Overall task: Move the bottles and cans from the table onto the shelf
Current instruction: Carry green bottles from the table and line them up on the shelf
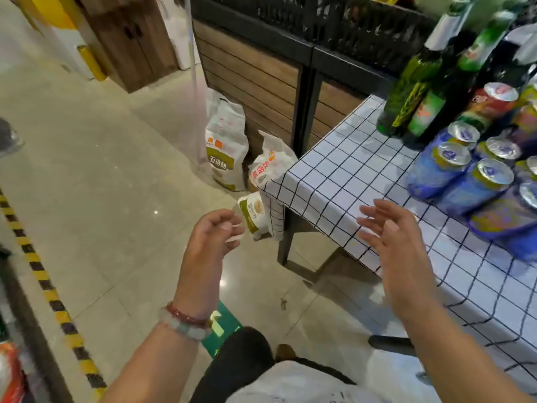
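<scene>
Nearest the camera, a beaded bracelet [186,322] is seen on the left wrist, and the left hand [210,237] is held out over the floor [96,175] with its fingers [231,228] loosely curled and nothing in them. Just to the right, the right hand [398,251] is raised above the near corner of the table [343,181], fingers spread wide and palm turned inward, empty as well; both hands appear readied for a pick, judged from the pose alone. The grid-patterned cloth is left bare at that near-left corner, so room to reach in is given. Further right, the blue cans [453,170] are crowded together at the table's right side, with a red can [491,106] behind them, and the green bottles [421,91] are stood at the far edge, where their height blocks nothing lower. All are still on the table, so the task looks largely undone. The nearest blue can is probably the easiest first grab. Down on the floor, left of the table, flour bags [226,146] are propped against a wooden-panelled stand [250,68], kept out of the walkway. At the near left, a striped yellow-and-black line [43,277] is marked, beside what may be the shelf edge, though that cannot be told for certain.
</scene>
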